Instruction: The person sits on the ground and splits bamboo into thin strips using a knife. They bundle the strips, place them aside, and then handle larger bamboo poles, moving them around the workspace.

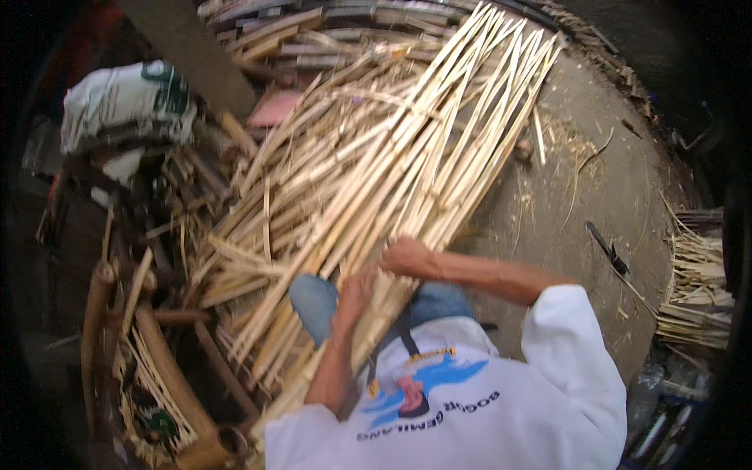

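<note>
A long piece of pale bamboo split into many strips [446,176] runs from my lap toward the far right, its far ends fanned apart. My right hand [406,257] is closed at the near part of the strips, fingers curled over them. Slightly nearer and to the left, my left hand [356,291] is closed against the same bamboo by my knee; it is a little blurred, and its fingertips are hidden. The bamboo passes under my left forearm toward the lower left.
Loose bamboo strips [313,176] lie heaped on the left. A white and green sack [129,110] sits beyond thick bamboo poles [168,360]. On the floor at right lies a dark tool, perhaps a knife [607,247]; farther right is a stack of strips [697,290].
</note>
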